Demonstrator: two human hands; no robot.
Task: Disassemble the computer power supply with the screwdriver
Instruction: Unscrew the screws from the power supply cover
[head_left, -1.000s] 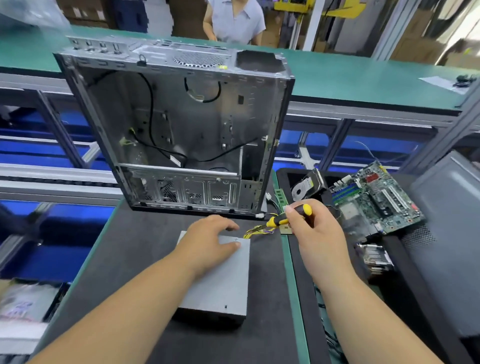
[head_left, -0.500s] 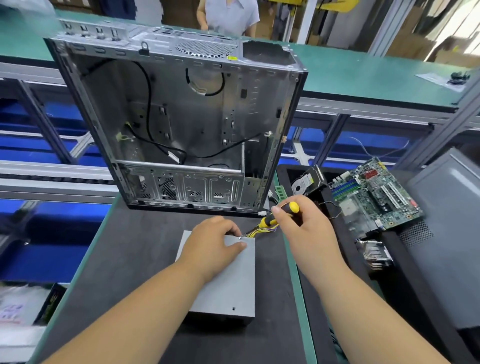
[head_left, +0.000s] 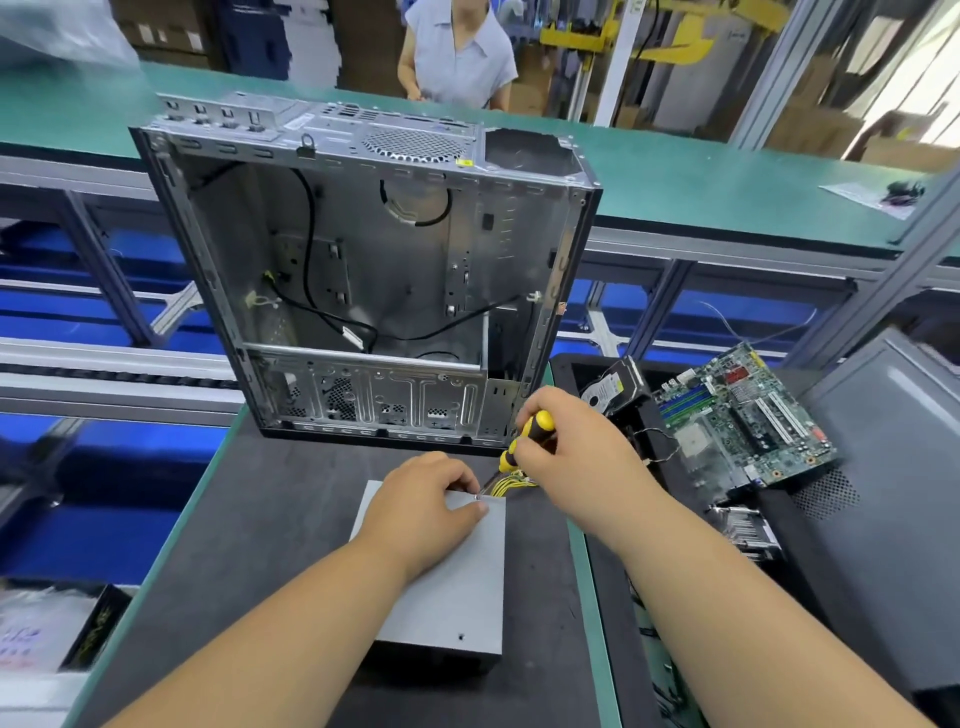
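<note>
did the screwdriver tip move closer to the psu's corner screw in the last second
Yes. The screwdriver in the right hand came left and down onto the power supply corner.

A: We see the power supply (head_left: 447, 587) as plain grey sheet metal, smooth and matt, on a dark matt mat (head_left: 270, 525).

B: We read the screwdriver (head_left: 524, 439) handle as glossy yellow and black plastic. The computer case (head_left: 363, 270) looks like bare, dull-silver steel, perforated in places.

A: And the table (head_left: 727, 192) wears a smooth green covering; the motherboard (head_left: 743, 421) shines faintly.
</note>
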